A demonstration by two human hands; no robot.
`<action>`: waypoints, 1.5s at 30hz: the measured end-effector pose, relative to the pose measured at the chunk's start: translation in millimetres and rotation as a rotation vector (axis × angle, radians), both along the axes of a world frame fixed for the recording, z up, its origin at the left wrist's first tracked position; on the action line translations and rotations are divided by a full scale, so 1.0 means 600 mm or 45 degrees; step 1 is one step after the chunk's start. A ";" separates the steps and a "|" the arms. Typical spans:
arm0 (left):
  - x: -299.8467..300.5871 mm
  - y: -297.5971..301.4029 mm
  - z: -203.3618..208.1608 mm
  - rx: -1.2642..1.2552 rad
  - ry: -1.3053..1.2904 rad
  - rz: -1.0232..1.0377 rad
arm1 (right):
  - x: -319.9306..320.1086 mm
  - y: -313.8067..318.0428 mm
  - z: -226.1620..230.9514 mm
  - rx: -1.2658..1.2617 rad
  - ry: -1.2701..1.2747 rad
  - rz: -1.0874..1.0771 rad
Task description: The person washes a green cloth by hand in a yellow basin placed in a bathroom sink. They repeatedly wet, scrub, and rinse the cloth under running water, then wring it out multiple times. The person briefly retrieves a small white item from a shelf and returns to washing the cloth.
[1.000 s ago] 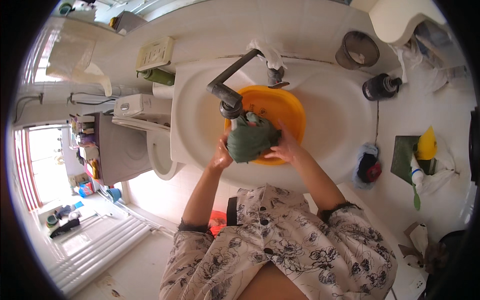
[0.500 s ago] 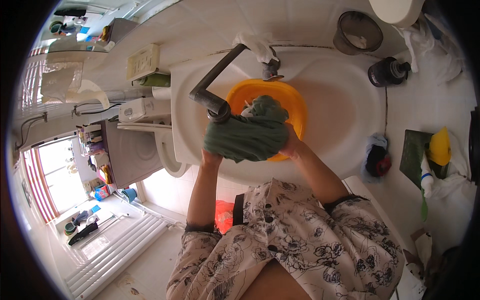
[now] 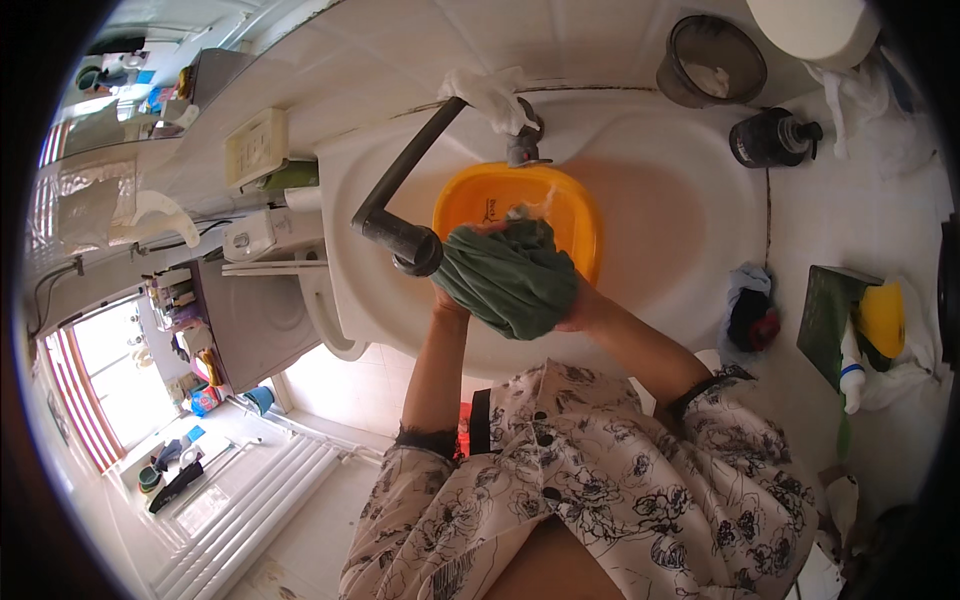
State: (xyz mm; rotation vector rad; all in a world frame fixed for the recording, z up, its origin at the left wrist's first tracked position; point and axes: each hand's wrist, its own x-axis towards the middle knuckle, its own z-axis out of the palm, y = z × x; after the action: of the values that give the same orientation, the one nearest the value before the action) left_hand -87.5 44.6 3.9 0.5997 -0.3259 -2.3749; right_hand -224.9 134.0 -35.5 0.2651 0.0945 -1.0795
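A dark green, bunched-up cloth [image 3: 508, 285], perhaps a garment, is gathered between my two hands over the near part of an orange plastic basin [image 3: 590, 215]. My left hand [image 3: 452, 300] grips its lower left side. At its lower right, my right hand [image 3: 574, 312] is closed on the fabric. Folds hide most of the fingers of both hands. Some pale bits show at the cloth's far edge, inside the basin. The basin stands in a white washbasin [image 3: 680, 200].
A dark swivel faucet [image 3: 400, 240] reaches out close to the cloth's left side, with white plastic [image 3: 485, 98] draped near its base. To the right stand a black pump bottle [image 3: 775, 138], a grey tub [image 3: 712, 62] and a small cloth bundle [image 3: 750, 315]. A toilet [image 3: 322, 300] is at left.
The green cloth is drawn into a narrower bundle and sits a little lower. My left hand has come inward toward my right hand, uncovering more of the basin's inside.
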 end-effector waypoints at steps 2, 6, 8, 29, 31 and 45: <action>0.016 -0.009 -0.019 -0.285 -0.024 -0.039 | -0.021 0.026 -0.026 -0.143 -0.205 0.119; 0.002 0.003 -0.035 -1.149 -0.916 -0.076 | -0.009 0.007 0.010 0.122 -0.157 -0.065; -0.009 0.025 -0.012 -1.729 -1.610 -0.246 | 0.009 -0.008 -0.001 0.189 -0.176 -0.197; 0.024 -0.052 -0.086 -1.033 -1.278 -0.788 | -0.029 -0.011 0.088 -1.146 2.371 -0.594; 0.038 -0.068 -0.137 -1.281 -1.400 -0.967 | -0.016 -0.006 0.082 -1.247 2.446 -0.589; 0.072 -0.033 -0.114 0.004 -1.046 -0.637 | -0.003 0.038 -0.074 -0.305 1.719 -0.269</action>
State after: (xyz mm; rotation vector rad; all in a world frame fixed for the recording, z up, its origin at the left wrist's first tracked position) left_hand -44.2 24.7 -64.8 1.6475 -0.9105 -2.4551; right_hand -226.9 156.7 -80.0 -0.7248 1.1497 -1.3035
